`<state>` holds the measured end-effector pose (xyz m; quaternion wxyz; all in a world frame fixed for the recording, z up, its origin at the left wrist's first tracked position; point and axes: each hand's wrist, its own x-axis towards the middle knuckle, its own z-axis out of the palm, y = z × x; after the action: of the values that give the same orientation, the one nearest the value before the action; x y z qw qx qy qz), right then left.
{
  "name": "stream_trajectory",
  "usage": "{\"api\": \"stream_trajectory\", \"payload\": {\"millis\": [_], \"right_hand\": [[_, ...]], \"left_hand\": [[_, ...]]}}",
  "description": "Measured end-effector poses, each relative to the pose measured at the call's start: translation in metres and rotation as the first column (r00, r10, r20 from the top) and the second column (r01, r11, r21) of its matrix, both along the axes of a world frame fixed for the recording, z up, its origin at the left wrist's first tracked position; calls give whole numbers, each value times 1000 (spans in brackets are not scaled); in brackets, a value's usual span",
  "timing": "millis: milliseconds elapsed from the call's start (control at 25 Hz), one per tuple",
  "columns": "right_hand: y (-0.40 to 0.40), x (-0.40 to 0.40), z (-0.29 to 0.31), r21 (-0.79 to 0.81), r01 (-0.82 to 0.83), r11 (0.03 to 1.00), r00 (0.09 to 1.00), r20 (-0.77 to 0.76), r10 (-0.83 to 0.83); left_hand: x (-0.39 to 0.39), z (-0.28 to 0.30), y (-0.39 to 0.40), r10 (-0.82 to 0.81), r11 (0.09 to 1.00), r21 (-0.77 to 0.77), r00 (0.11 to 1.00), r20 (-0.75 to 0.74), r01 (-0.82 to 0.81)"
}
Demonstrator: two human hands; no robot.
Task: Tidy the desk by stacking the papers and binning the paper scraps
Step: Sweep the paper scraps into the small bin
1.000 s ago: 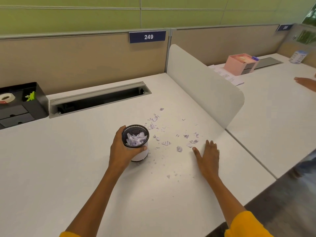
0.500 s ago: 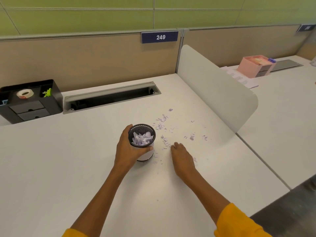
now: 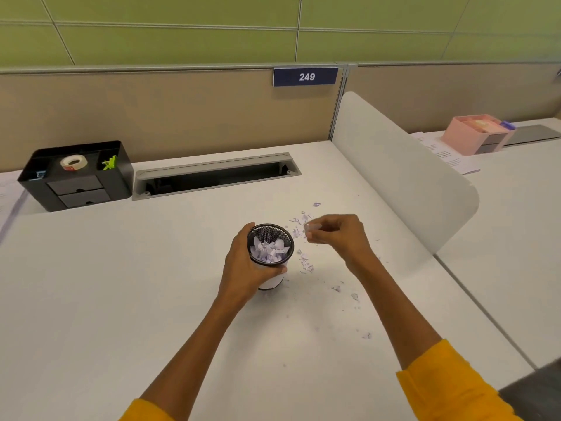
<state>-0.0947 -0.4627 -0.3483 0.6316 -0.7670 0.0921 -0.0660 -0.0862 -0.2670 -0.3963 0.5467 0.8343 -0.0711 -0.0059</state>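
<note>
A small black mesh bin stands in the middle of the white desk, part filled with pale purple paper scraps. My left hand grips the bin's side. My right hand hovers just right of the bin's rim, fingers curled, pinching a few scraps at the fingertips. More loose scraps lie scattered on the desk to the right of the bin and toward the front. Sheets of paper show at the far left edge.
A black desk organiser with a tape roll sits at the back left. A grey cable tray slot runs along the back. A white divider panel stands on the right; beyond it are a pink box and papers.
My right hand swept left across the desk gathering scraps, then lifted off the surface with scraps pinched and moved up beside the bin's rim. My left hand kept holding the bin.
</note>
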Motion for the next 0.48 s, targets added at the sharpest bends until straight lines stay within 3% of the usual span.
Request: {"api": "stream_trajectory", "payload": {"millis": [160,280,360,480], "right_hand": [[32,5,18,-185,-159,970,985,42,169],[53,7,14,-371,-250,894,967,-48,250],[56,12,15,-351,-300,887,952,-56,300],[44,28,24,-176,-280,944,957,28,289]], "left_hand": [[8,-5,-8,-7,1000,8,1000,-17,8],[12,-8,-14,-10,1000,19,999,-45,11],[14,-10,-14,-4,1000,20,998,-59,5],[18,-8,-5,11,1000,-15,999,-44,-12]]}}
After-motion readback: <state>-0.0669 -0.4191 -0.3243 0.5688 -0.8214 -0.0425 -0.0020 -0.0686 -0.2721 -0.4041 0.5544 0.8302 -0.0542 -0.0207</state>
